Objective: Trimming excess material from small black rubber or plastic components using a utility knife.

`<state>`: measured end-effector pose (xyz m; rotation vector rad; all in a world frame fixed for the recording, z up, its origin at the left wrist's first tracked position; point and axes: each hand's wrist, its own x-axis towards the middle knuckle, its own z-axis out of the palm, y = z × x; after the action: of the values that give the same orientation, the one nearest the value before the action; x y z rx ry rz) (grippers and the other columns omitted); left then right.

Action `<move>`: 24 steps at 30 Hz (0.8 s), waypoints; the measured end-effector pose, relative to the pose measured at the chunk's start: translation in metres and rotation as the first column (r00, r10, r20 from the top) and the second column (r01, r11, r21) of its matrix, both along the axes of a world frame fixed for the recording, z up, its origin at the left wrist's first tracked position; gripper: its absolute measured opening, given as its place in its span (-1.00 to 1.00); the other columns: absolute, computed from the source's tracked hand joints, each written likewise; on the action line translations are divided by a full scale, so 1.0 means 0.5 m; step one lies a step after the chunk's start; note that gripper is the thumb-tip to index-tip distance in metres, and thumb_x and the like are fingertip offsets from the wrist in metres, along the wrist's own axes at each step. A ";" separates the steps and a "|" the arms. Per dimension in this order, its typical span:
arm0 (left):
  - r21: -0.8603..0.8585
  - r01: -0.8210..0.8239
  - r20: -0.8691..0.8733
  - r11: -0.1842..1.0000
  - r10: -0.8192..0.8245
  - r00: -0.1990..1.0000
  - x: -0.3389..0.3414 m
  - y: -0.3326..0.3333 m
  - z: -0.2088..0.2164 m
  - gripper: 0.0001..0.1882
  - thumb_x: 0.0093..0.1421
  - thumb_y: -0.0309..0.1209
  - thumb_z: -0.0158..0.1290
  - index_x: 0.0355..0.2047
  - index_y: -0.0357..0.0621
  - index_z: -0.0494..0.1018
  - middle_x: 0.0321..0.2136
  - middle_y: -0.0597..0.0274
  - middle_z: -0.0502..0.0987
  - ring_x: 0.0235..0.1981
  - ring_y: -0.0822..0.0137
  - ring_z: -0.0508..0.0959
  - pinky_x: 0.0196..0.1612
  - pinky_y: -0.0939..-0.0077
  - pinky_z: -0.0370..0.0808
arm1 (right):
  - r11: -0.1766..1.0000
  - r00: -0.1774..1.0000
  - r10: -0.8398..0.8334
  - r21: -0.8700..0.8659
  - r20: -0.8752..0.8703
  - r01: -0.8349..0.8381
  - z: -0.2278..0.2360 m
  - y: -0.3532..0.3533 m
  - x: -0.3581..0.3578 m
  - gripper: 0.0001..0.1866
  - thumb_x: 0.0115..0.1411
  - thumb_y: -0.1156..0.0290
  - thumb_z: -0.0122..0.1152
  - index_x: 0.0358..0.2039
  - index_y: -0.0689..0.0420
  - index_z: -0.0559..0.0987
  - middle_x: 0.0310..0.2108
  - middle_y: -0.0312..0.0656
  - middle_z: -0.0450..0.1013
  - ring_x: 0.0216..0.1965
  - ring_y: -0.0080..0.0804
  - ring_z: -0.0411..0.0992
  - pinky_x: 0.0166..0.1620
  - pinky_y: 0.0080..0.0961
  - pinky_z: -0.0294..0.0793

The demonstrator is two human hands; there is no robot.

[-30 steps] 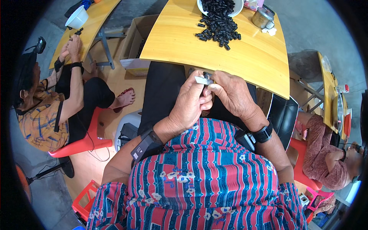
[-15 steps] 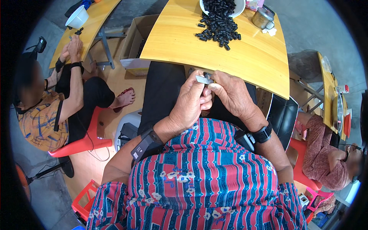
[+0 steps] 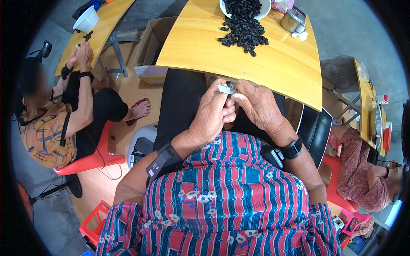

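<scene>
My two hands meet just below the near edge of the yellow table [image 3: 192,51], above my lap. My right hand [image 3: 258,102] grips a flat silver metal blade [image 3: 226,89], which points left across the thumb of my left hand [image 3: 212,109]. My left hand's fingers are closed around a small black part [image 3: 230,83], only its end showing between the fingertips and beside the blade. Further up the table lies a pile of similar black parts [image 3: 245,38], spilling from a white bowl [image 3: 267,9].
A metal cup with a lid [image 3: 293,20] and a crumpled white tissue [image 3: 302,36] sit at the table's far right. An open cardboard box [image 3: 145,47] stands left of the table. One co-worker [image 3: 47,132] sits at left, another [image 3: 363,170] at right, by other tables.
My hands hold nearly the same pose, the blade shifted only very slightly left. The co-worker at left has moved their hands a little.
</scene>
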<state>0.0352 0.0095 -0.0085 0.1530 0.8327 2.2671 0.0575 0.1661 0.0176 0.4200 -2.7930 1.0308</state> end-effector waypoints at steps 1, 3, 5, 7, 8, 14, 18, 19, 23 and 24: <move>-0.005 0.003 -0.005 1.000 -0.003 1.000 0.000 0.000 0.000 -0.81 0.37 -0.18 -0.23 -0.28 0.01 0.22 -0.54 0.45 0.20 -0.62 0.67 0.14 -0.58 0.79 0.16 | 1.000 1.000 0.000 0.000 -0.001 0.000 0.001 0.000 -0.001 -0.72 0.19 0.16 0.03 -0.40 0.13 0.37 -0.50 -0.02 0.36 -0.37 0.02 0.38 -0.32 -0.20 0.35; -0.016 -0.002 -0.001 1.000 0.002 1.000 0.001 0.000 0.007 -0.81 0.37 -0.18 -0.24 -0.28 0.01 0.22 -0.54 0.45 0.20 -0.62 0.67 0.13 -0.58 0.79 0.16 | 1.000 1.000 -0.006 -0.028 0.023 0.007 0.002 -0.001 0.000 -0.72 0.20 0.17 0.03 -0.41 0.14 0.38 -0.49 -0.01 0.36 -0.36 0.03 0.37 -0.32 -0.22 0.35; -0.027 -0.009 0.001 1.000 0.009 1.000 0.001 0.000 0.009 -0.81 0.37 -0.18 -0.25 -0.28 0.01 0.22 -0.54 0.45 0.20 -0.62 0.67 0.13 -0.58 0.79 0.16 | 0.996 1.000 0.000 -0.086 0.024 0.002 -0.002 0.001 -0.001 -0.74 0.21 0.20 0.01 -0.42 0.15 0.39 -0.51 -0.02 0.34 -0.38 0.01 0.36 -0.32 -0.26 0.35; 0.036 0.040 0.020 0.999 -0.041 0.999 0.000 -0.002 0.010 -0.80 0.38 -0.19 -0.29 -0.22 0.03 0.25 -0.50 0.46 0.22 -0.59 0.64 0.12 -0.54 0.76 0.13 | 0.990 1.000 0.008 -0.143 0.024 -0.004 -0.010 0.009 0.001 -0.75 0.23 0.23 0.00 -0.44 0.16 0.40 -0.53 -0.03 0.31 -0.40 -0.02 0.36 -0.33 -0.29 0.35; 0.036 0.037 0.020 0.999 -0.038 0.999 0.000 -0.003 0.008 -0.80 0.38 -0.19 -0.29 -0.22 0.03 0.25 -0.50 0.46 0.22 -0.59 0.64 0.12 -0.54 0.76 0.13 | 0.972 0.999 -0.016 -0.232 0.043 0.025 -0.017 0.014 0.004 -0.76 0.23 0.25 0.00 -0.43 0.18 0.41 -0.53 -0.07 0.31 -0.42 -0.12 0.37 -0.32 -0.34 0.36; 0.010 0.030 0.009 0.999 -0.031 0.999 -0.004 -0.002 0.009 -0.80 0.38 -0.19 -0.30 -0.23 0.03 0.25 -0.51 0.46 0.21 -0.59 0.64 0.11 -0.55 0.76 0.12 | 0.809 0.983 -0.117 -0.561 0.144 0.178 -0.005 0.012 0.014 -0.81 0.19 0.34 0.09 -0.29 0.20 0.51 -0.42 -0.20 0.42 -0.42 -0.44 0.41 -0.28 -0.48 0.41; -0.028 -0.010 0.046 1.000 0.011 0.999 -0.004 0.000 0.010 -0.80 0.38 -0.19 -0.29 -0.20 0.03 0.26 -0.50 0.46 0.22 -0.58 0.65 0.12 -0.54 0.77 0.11 | 0.934 0.985 -0.044 -0.356 -0.167 -0.018 -0.010 0.006 0.004 -0.71 0.07 0.43 0.22 -0.14 0.15 0.55 -0.31 -0.13 0.53 -0.35 -0.38 0.51 -0.24 -0.52 0.47; -0.028 -0.026 0.033 0.999 0.027 0.999 -0.004 0.002 0.006 -0.79 0.38 -0.19 -0.28 -0.18 0.03 0.27 -0.49 0.46 0.22 -0.58 0.65 0.12 -0.54 0.78 0.11 | 0.934 0.985 -0.043 -0.357 -0.168 -0.020 -0.009 0.005 0.004 -0.71 0.07 0.43 0.22 -0.14 0.15 0.55 -0.31 -0.13 0.53 -0.35 -0.38 0.51 -0.24 -0.52 0.47; -0.023 -0.034 0.038 0.999 0.034 0.999 -0.006 -0.001 -0.004 -0.78 0.38 -0.19 -0.29 -0.15 0.02 0.27 -0.46 0.44 0.26 -0.57 0.65 0.13 -0.53 0.77 0.12 | 0.982 0.982 -0.014 -0.190 -0.190 -0.023 -0.001 0.003 0.004 -0.59 -0.06 0.46 0.27 -0.11 0.10 0.56 -0.33 -0.08 0.54 -0.34 -0.19 0.53 -0.25 -0.47 0.50; -0.021 -0.036 0.056 0.999 0.037 0.998 -0.006 -0.001 -0.007 -0.76 0.38 -0.18 -0.29 -0.14 0.01 0.27 -0.42 0.43 0.30 -0.55 0.66 0.17 -0.53 0.77 0.13 | 0.989 0.979 -0.001 -0.145 -0.204 -0.029 0.003 0.004 0.004 -0.57 -0.08 0.46 0.27 -0.11 0.09 0.56 -0.34 -0.09 0.53 -0.35 -0.19 0.52 -0.27 -0.46 0.50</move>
<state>0.0324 0.0088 -0.0118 0.0652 0.8346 2.2856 0.0596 0.1682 0.0190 0.4965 -2.5188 1.1203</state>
